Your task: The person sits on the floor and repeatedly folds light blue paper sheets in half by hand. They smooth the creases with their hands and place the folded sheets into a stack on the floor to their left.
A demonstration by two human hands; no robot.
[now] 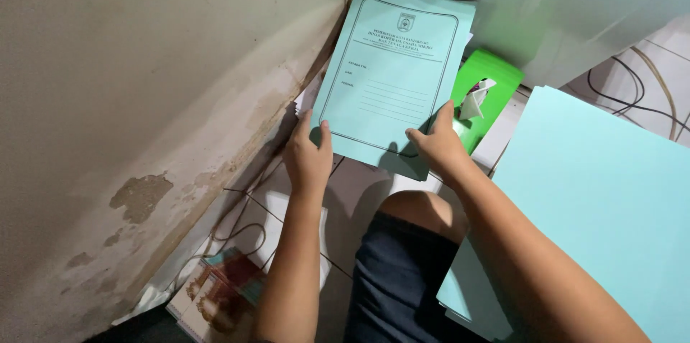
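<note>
Stained, flaking plaster is rising along the left side of this cramped corner, with pale floor tiles (359, 192) showing beneath the person's bent knee. Both hands are gripping the lower edge of a light green printed folder (392, 70): the left hand (307, 160) is pinching its bottom left corner, thumb lying over the front, and the right hand (438, 143) is clamping the bottom right corner the same way. That folder is being held up, slightly tilted, in front of the wall corner, and it is fronting what seems to be a thin stack of similar sheets whose edges are peeking out behind it. Just behind the right hand a bright green box (496, 77) with a scrap of white tissue is sitting on the floor. To the right, a big pile of plain pale blue sheets (596, 199) is spreading out beside the person's forearm, and dark cables (632, 91) are looping further back. Down by the wall a colourful booklet (223, 293) is lying among more wires. Since only the bottom corners are being gripped, the sheets behind could be fanning loose and sliding away, or the tall top edge could be flopping over and creasing.
</note>
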